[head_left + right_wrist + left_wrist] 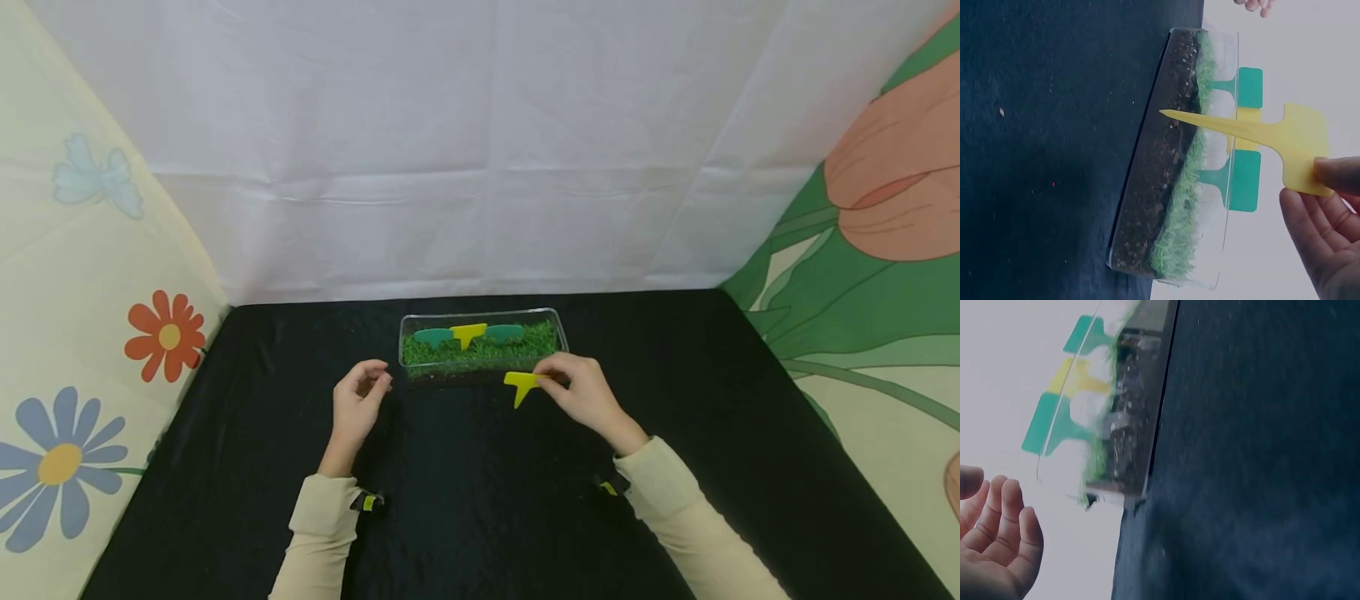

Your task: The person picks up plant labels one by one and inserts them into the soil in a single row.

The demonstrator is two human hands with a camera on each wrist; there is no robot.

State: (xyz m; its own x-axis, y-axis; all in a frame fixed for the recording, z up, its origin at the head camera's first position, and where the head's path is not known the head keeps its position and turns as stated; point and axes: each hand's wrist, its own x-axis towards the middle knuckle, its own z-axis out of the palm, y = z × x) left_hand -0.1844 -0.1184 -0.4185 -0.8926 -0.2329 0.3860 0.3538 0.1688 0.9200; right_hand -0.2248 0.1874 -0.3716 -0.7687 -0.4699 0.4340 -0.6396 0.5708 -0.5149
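Note:
My right hand (581,390) pinches a yellow T-shaped plant label (1300,147) by one end of its flat head, its pointed stem downward, in front of the planter's right part. The clear rectangular planter (487,367) holds dark soil (1147,187) topped with short green grass (1179,237). A row of labels stands in the grass: a green label (433,337) on the left, a yellow label (468,333) in the middle and another green label (504,332) on the right. Beside the planter's left end, my left hand (362,400) hangs with fingers loosely bent, holding nothing.
A black cloth (465,483) covers the table. Behind it hangs a white sheet (450,167). Flower-printed cloths stand at the left (82,333) and right (885,317) sides. Small crumbs (1002,112) lie on the black cloth.

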